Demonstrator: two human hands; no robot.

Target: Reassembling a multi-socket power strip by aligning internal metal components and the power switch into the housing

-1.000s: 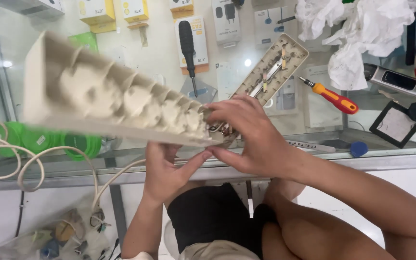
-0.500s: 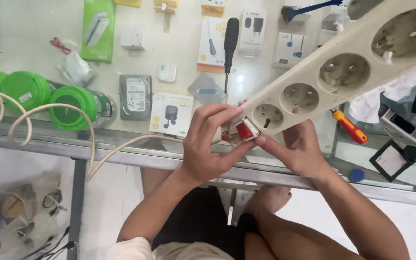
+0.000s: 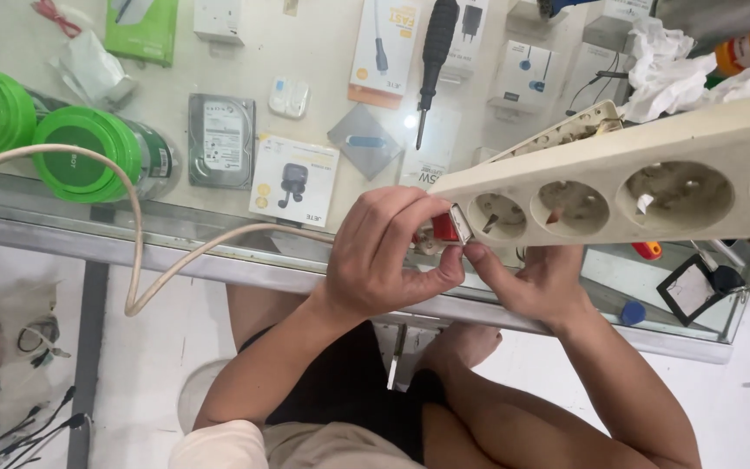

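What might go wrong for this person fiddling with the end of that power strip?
The left hand and right hand pinch a small red switch at the end of the long power strip; it looks loose and might slip and drop to the floor. The strip juts out unsupported over the glass counter, so a jolt could knock the black screwdriver or crumpled tissue.

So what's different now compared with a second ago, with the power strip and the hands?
The power strip was turned over: its back faced the camera, now the sockets do. Both hands shifted to the red switch at its end, left hand pinching it, right hand beneath. Both hands kept hold of the strip; the black screwdriver stayed on the glass counter.
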